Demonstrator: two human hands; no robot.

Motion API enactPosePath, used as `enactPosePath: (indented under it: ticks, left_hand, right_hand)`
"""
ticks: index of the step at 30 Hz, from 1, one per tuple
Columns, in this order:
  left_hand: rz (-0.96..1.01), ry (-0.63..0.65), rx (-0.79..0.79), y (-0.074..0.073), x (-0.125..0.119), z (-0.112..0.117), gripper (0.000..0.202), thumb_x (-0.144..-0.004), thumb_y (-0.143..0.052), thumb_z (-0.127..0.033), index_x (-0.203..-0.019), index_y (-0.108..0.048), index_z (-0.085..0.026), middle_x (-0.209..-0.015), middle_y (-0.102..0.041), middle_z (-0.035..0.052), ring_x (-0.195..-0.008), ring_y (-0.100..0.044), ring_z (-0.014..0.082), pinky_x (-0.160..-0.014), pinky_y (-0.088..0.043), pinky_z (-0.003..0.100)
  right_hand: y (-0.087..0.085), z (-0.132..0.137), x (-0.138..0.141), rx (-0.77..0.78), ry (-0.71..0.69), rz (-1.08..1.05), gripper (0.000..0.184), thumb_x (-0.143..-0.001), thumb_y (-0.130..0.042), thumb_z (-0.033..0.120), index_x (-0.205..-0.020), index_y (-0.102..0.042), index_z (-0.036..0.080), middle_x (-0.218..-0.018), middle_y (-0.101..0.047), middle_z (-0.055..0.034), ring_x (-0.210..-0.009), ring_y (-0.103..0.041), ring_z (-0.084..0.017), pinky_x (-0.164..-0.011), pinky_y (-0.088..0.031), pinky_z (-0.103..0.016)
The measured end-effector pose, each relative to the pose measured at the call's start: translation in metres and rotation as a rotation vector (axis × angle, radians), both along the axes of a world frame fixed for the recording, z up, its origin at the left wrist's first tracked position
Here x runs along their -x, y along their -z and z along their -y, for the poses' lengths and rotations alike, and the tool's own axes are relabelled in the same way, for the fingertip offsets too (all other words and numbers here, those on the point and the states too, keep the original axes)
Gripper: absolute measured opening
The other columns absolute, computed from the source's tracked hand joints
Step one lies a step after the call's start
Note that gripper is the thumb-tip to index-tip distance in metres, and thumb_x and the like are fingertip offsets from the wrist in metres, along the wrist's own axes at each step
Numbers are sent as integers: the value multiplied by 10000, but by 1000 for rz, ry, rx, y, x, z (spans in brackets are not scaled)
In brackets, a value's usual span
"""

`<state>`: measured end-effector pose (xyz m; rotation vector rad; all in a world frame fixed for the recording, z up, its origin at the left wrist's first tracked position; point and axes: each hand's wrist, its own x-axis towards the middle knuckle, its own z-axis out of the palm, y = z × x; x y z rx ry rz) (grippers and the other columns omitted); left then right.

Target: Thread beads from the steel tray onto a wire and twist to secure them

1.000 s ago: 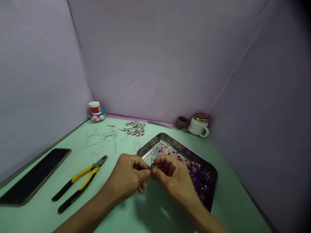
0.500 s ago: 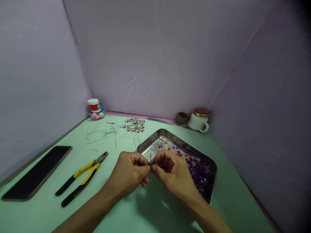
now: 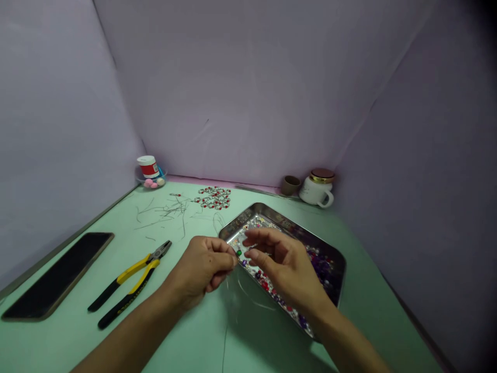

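Green bead (image 3: 239,253) sits just past the left hand's (image 3: 205,263) thumb and index tips, over the tray's (image 3: 293,228) left edge. Left pinch is narrow, bearing the bead; whether skin touches the bead itself or a wire, too small to tell. Right hand (image 3: 292,261) is over the tray, thumb and index parted, just right of the bead, apart from it; whether anything is in its curled fingers, cannot tell. Tray holds loose beads (image 3: 322,265), purple ones bunched at right. Left of the hands: pliers (image 3: 154,258), then phone (image 3: 58,274). Farther back: wire bits (image 3: 176,208), red-dotted chain (image 3: 213,206). Brown cup (image 3: 290,185) beside lidded mug (image 3: 312,191), back right.
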<state>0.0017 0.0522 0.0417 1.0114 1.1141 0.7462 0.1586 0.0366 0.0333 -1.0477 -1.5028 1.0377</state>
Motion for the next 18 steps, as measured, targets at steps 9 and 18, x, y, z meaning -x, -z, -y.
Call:
enactPosePath:
  ticks: [9, 18]
  left_hand:
    - [311, 102, 410, 4, 4, -6, 77, -519, -554, -82, -517, -486, -120, -404, -495, -23, -248, -218, -25, -269, -53, 111]
    - [131, 85, -14, -6, 3, 4, 182, -687, -587, -270, -598, -534, -119, -511, -562, -14, -254, -268, -13, -270, -106, 143]
  right_hand:
    - [1, -10, -10, -733, -174, 450, 208, -800, -484, 86, -833, -627, 233, -879, -643, -47, -967, -555, -187, -902, -409, -418]
    - [9, -7, -1, -113, -72, 101, 56, -742, -576, 165, -691, -591, 185, -652, -597, -5, -607, -552, -121, -585, -463, -258]
